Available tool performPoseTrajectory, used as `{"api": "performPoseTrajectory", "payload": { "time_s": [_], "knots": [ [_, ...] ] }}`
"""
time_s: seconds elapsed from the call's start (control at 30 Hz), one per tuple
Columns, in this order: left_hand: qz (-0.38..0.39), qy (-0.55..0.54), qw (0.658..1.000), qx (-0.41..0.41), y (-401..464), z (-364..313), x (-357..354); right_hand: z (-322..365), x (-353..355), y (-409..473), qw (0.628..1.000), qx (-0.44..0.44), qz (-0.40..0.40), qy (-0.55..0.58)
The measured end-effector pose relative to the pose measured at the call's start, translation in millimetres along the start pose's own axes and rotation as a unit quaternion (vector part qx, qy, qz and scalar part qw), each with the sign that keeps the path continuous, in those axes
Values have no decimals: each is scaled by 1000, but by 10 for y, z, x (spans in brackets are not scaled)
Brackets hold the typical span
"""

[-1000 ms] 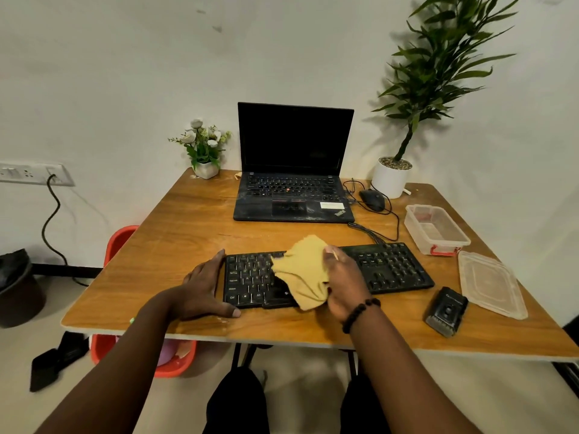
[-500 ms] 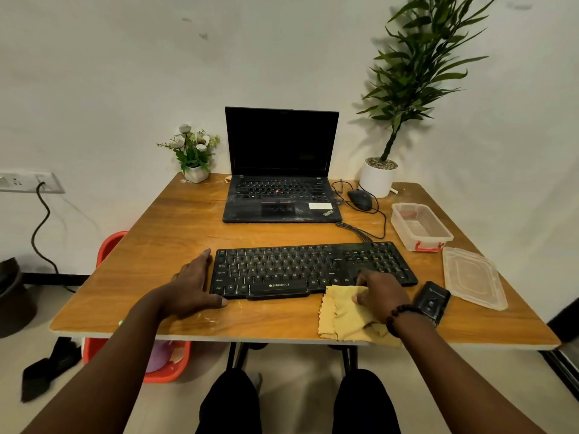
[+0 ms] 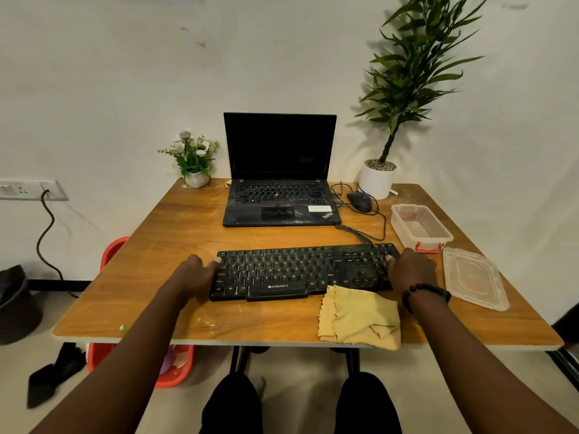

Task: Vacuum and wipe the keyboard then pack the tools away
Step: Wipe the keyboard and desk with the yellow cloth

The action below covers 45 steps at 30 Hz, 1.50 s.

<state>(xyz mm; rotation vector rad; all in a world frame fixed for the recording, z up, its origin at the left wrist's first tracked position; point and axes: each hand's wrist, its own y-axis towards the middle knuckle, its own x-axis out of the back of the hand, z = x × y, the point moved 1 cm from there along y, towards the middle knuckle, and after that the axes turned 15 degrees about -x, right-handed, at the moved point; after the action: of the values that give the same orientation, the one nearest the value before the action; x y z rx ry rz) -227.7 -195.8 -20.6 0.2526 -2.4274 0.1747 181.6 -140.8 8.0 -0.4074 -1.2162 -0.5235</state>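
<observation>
Black corded plastic keyboard lies centre-front on wooden table; left hand and right hand clasp its ends, likely to shift it; crumpled yellow cloth parked beside front edge, hands freed.

Head camera — looks forward-down, desk near.

Your wooden table carries: keyboard, yellow cloth at near edge, laptop, mouse, clear box, lid, two potted plants.
</observation>
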Motion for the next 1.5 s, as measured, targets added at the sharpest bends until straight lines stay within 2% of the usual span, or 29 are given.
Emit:
{"api": "performPoseTrajectory", "payload": {
  "time_s": [0.07, 0.13, 0.27, 0.57, 0.83, 0.97, 1.13, 1.23, 1.37, 1.5],
  "knots": [
    [-40, 12, 998, 41, 69, 27, -61, 6, -56, 123, 997, -33, 47, -53],
    [-42, -18, 998, 53, 125, 59, -154, 8, -122, 190, 993, -39, 75, -88],
    [-52, -33, 996, 67, 235, 115, -301, 64, -153, 223, 988, -53, 77, -121],
    [-132, -35, 974, 180, 250, -121, -406, 135, -250, 444, 990, -95, 102, -26],
    [-239, -88, 957, 141, 511, -264, -164, 499, -286, 706, 996, -56, 43, 57],
    [-293, -173, 932, 125, 961, -239, 11, 930, -214, 940, 995, -26, 33, 86],
    [-285, -177, 932, 136, 1474, -390, 125, 1400, -297, 1237, 998, 7, 22, 59],
    [-268, -223, 926, 147, 1931, -116, 69, 1562, -446, 1444, 998, 13, 33, 55],
    [-272, -251, 917, 151, 2838, 874, -244, 1666, -589, 1614, 997, 25, 41, 65],
    [-274, -276, 911, 134, 2851, 913, -307, 1712, -729, 1670, 996, 38, 41, 70]
  ]
}}
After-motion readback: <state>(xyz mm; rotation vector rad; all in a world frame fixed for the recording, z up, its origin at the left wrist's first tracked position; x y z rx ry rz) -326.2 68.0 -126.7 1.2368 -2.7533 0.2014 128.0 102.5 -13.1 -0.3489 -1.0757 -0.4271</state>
